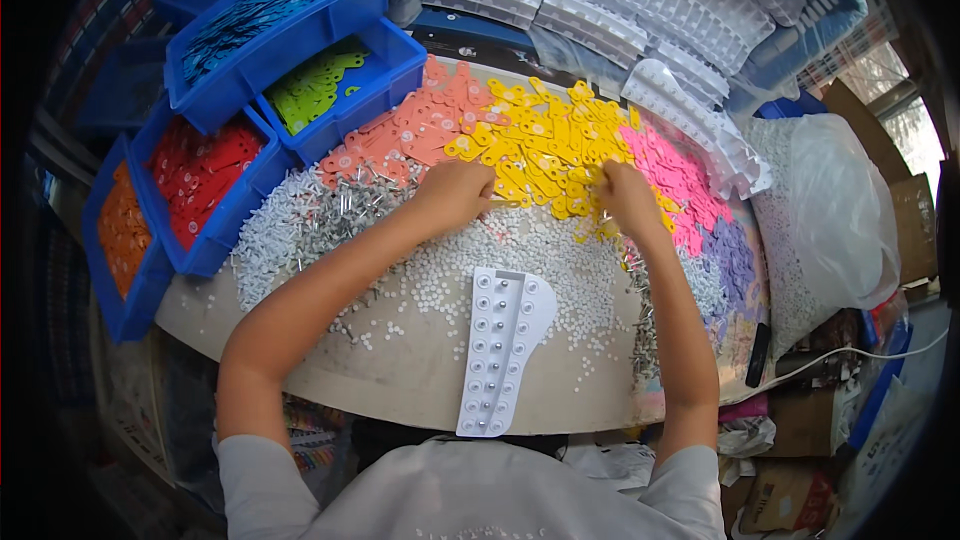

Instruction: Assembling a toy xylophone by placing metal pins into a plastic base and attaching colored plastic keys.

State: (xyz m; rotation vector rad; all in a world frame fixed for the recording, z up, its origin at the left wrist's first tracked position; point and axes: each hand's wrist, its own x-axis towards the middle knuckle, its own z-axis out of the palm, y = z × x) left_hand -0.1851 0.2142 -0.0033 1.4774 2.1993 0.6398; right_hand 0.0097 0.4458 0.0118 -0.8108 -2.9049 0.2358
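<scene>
My left hand [458, 197] is closed at the near left edge of a heap of flat yellow plastic pieces [545, 155]. A thin yellow piece [506, 203] sticks out from its fingertips. At the right side of the same heap, my right hand [630, 202] is closed with fingers pointing down; what they pinch is hidden among the yellow pieces. Between my forearms, near the table's front edge, lies a white plastic fixture [505, 350] with rows of round sockets and a middle channel holding several small metal pins. Small white round parts [440, 270] are scattered beyond it.
Salmon pieces [410, 130], pink pieces [685, 185] and purple pieces [728, 258] are heaped around. Metal pins [340, 208] lie left. Blue bins [345, 105] of colored pieces stand at the left. White fixtures [690, 120] and a clear bag [825, 210] are at the right.
</scene>
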